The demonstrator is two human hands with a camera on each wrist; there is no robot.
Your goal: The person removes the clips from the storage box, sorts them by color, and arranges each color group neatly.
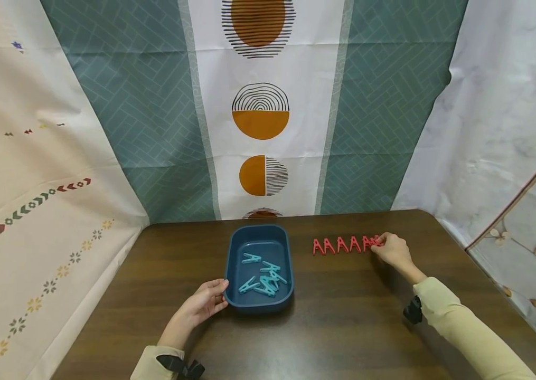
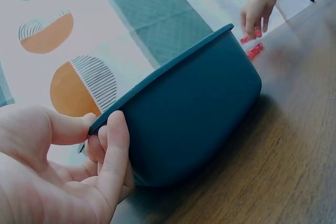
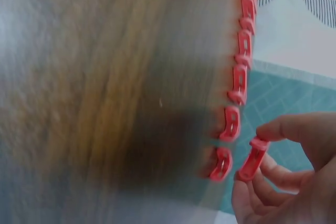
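Note:
My left hand (image 1: 203, 302) grips the near left rim of a dark blue plastic tub (image 1: 258, 307), thumb on top and fingers against the outer wall. Several light blue clothespins (image 1: 248, 285) lie loose in the tub. Right of it, several red clothespins (image 3: 240, 81) stand on the table in a row, legs down like letter A's. At the row's right end my right hand (image 1: 393, 252) pinches another red clothespin (image 3: 254, 160) between thumb and fingers, just beside the last one standing.
The brown wooden table (image 1: 334, 327) has a rounded far right corner. Behind it hangs a green and white patterned cloth (image 1: 163, 105). Pale cloths hang at the left and right sides.

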